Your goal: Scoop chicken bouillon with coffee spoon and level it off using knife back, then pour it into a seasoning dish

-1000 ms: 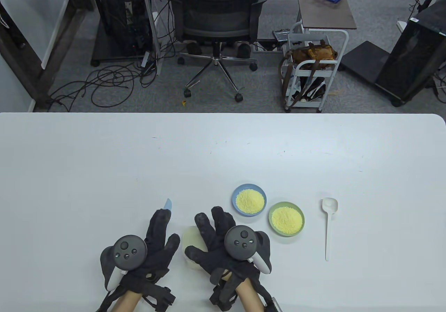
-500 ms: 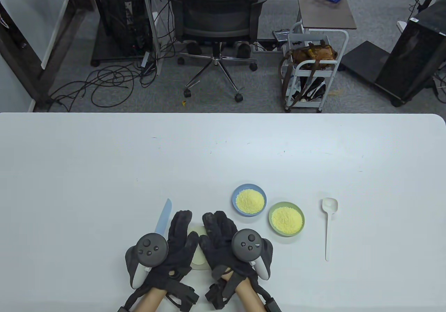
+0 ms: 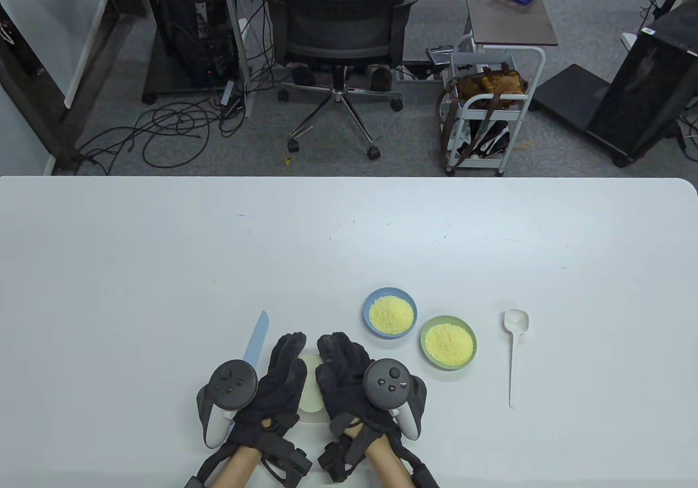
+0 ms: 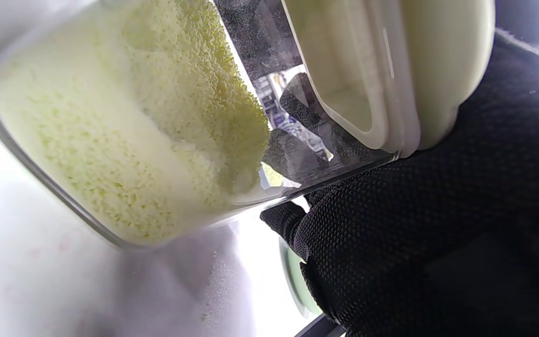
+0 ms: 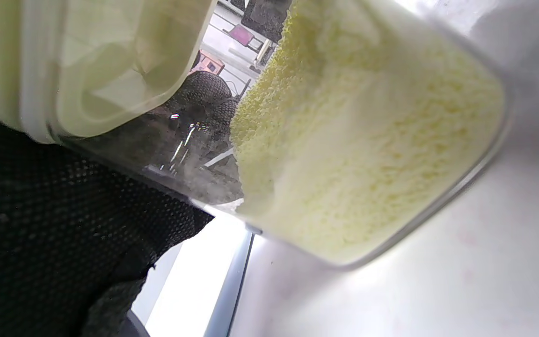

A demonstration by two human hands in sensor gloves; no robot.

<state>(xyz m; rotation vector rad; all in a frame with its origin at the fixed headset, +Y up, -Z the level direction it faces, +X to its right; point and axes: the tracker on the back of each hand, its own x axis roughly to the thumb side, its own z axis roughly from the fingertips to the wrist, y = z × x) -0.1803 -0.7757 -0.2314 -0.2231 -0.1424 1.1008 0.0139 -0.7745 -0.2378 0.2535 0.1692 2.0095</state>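
Both hands clasp a clear bouillon jar (image 3: 311, 395) with a pale lid near the bench's (image 3: 109, 270) front edge: left hand (image 3: 272, 390) and right hand (image 3: 341, 381) have fingers curled round its sides. A knife (image 3: 256, 341) lies just left. Blue dish (image 3: 390, 312), green dish (image 3: 448, 342) and white spoon (image 3: 513, 354) sit right. Far bench lies open.

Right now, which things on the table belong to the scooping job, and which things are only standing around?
For the job:
- bouillon container, lid on, between left hand and right hand
- white spoon
- blue knife
- blue dish and green dish, both with bouillon

Standing around, off the table:
- office chair
- white cart
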